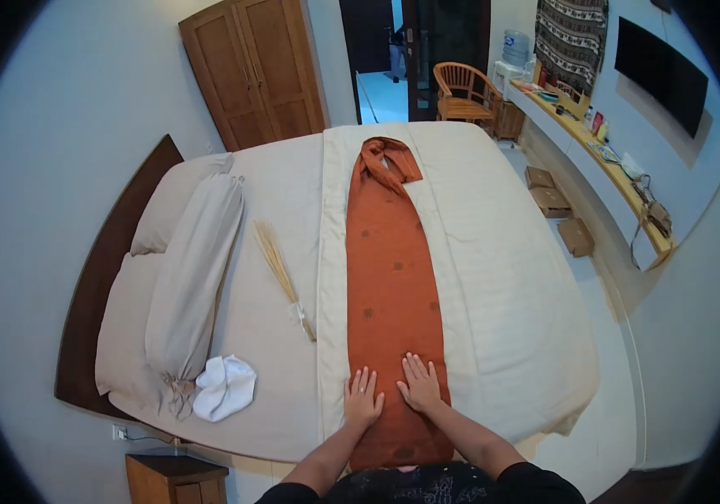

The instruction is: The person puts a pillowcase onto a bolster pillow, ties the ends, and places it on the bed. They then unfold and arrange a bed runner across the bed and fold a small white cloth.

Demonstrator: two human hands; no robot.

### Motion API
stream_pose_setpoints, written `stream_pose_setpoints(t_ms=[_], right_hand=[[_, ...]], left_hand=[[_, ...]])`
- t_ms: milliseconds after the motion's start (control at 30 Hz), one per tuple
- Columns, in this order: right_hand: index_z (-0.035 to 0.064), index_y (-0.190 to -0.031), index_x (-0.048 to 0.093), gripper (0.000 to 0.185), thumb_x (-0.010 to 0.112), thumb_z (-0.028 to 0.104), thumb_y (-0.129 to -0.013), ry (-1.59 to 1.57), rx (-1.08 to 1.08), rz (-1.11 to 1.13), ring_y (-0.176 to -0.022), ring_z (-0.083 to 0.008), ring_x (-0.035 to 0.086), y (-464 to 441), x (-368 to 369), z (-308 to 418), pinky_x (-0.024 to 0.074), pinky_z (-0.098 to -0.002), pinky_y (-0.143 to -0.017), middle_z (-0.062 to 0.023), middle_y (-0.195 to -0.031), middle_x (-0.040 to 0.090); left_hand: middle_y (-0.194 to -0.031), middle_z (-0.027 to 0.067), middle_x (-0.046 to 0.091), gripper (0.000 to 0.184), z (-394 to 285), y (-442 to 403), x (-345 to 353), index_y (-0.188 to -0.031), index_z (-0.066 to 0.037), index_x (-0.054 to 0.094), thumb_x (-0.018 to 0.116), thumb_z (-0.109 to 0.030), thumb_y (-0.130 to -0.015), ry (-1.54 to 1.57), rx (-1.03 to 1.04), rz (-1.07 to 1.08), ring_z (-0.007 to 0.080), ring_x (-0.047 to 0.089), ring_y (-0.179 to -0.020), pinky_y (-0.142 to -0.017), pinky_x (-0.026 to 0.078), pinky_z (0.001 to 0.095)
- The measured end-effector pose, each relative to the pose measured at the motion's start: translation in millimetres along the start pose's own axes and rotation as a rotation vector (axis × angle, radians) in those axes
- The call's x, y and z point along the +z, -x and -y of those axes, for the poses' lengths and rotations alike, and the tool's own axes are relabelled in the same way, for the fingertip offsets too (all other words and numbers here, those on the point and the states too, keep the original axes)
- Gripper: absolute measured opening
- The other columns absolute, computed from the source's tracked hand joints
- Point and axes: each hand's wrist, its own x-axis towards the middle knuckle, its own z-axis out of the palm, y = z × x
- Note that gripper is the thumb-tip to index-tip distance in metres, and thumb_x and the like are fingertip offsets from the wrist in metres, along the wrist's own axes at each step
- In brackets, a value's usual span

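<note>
An orange bed runner point(394, 269) with dark motifs lies lengthwise across the white bed cover point(503, 319). Its far end is bunched into a twisted, knot-like loop. Flat on the near part of the runner, at its left edge, rests my left hand point(363, 398), a ring on one finger. Beside it, toward the right edge, my right hand point(420, 385) also lies palm down with fingers spread. Neither hand grips anything. The runner looks smooth between and beyond them, while its near edge reaches my body.
Left of the runner are a straw brush point(278, 267), a crumpled white cloth point(225, 388), a bolster point(192, 277) and pillows point(129, 323). A wooden chair point(465, 91) stands behind the bed; cardboard boxes point(576, 238) sit on the floor at right. A person point(397, 55) is partly visible beyond the doorway.
</note>
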Motion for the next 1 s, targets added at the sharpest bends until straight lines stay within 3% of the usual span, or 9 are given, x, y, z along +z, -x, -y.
stream_pose_setpoints(t_ms=[333, 500, 633, 767, 1000], right_hand=[[0.0036, -0.141, 0.021, 0.062, 0.03, 0.043, -0.094, 0.178, 0.007, -0.095, -0.137, -0.0208, 0.017, -239, -8, -109, 0.0099, -0.0418, -0.111, -0.0091, -0.149, 0.019], [0.0035, -0.14, 0.025, 0.062, 0.035, 0.04, -0.092, 0.11, 0.265, -0.211, -0.137, -0.0201, 0.018, -314, -2, -140, 0.0095, -0.044, -0.111, -0.0088, -0.148, 0.021], [0.0026, -0.14, 0.025, 0.061, 0.035, 0.038, -0.092, 0.121, 0.352, -0.21, -0.137, -0.0219, 0.016, -301, -1, -116, 0.0084, -0.046, -0.111, -0.01, -0.148, 0.02], [-0.0002, -0.139, 0.025, 0.061, 0.036, 0.036, -0.092, 0.086, 0.122, -0.2, -0.138, -0.0239, 0.013, -226, 3, -88, 0.0055, -0.0472, -0.111, -0.0128, -0.149, 0.016], [0.0026, -0.139, 0.028, 0.061, 0.04, 0.037, -0.09, -0.026, 0.029, -0.09, -0.138, -0.0241, 0.014, -102, -16, -61, 0.0086, -0.0469, -0.11, -0.0113, -0.148, 0.019]], left_hand=[[-0.145, 0.0069, 0.029, 0.06, 1, -5, 13, -0.135, -0.014, 0.038, 0.051, -0.036, -0.081, 0.01, -0.132, 0.133, 0.0255, 0.025, -0.133, -0.105, 0.019, 0.0524], [-0.146, 0.008, 0.026, 0.06, 5, -5, 19, -0.136, -0.013, 0.036, 0.047, -0.038, -0.083, 0.028, -0.16, 0.178, 0.0272, 0.023, -0.134, -0.106, 0.016, 0.0531], [-0.147, 0.0096, 0.021, 0.06, 2, -5, 17, -0.138, -0.01, 0.032, 0.042, -0.037, -0.085, 0.035, -0.173, 0.242, 0.0286, 0.019, -0.135, -0.106, 0.012, 0.0543], [-0.149, 0.0089, 0.017, 0.059, 1, -4, 20, -0.138, -0.009, 0.028, 0.038, -0.036, -0.086, 0.012, -0.163, 0.255, 0.0285, 0.014, -0.137, -0.107, 0.01, 0.0538], [-0.149, 0.0078, 0.015, 0.062, -6, -5, 15, -0.14, -0.011, 0.025, 0.044, -0.03, -0.083, -0.087, -0.129, 0.23, 0.0273, 0.014, -0.137, -0.108, 0.011, 0.0514]])
